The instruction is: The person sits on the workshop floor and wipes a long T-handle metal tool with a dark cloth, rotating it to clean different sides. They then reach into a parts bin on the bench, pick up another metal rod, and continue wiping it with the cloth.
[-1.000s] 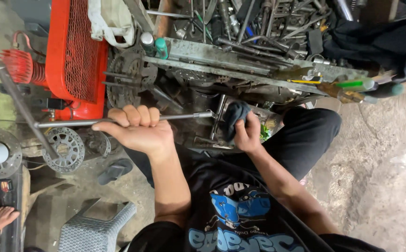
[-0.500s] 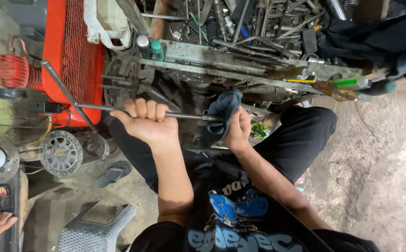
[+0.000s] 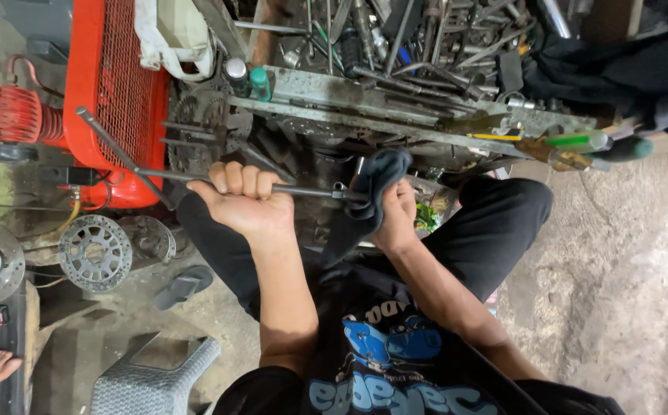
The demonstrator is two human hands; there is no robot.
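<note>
Not much in the way of packaging here. A white plastic bag (image 3: pixel 172 34) hung over the top of the red compressor (image 3: pixel 107 100), crumpled, no clear markings. Two small bottles stood side by side just right of it on the edge of the metal table (image 3: pixel 395 115): one dark with a silvery cap (image 3: pixel 236 77), one with a green cap (image 3: pixel 260 83). No readable labels, signs or screens showed anywhere.

Repair workshop, cluttered tool bench (image 3: pixel 395 107), red air compressor (image 3: pixel 107 100), brake discs (image 3: pixel 94 252)
</note>
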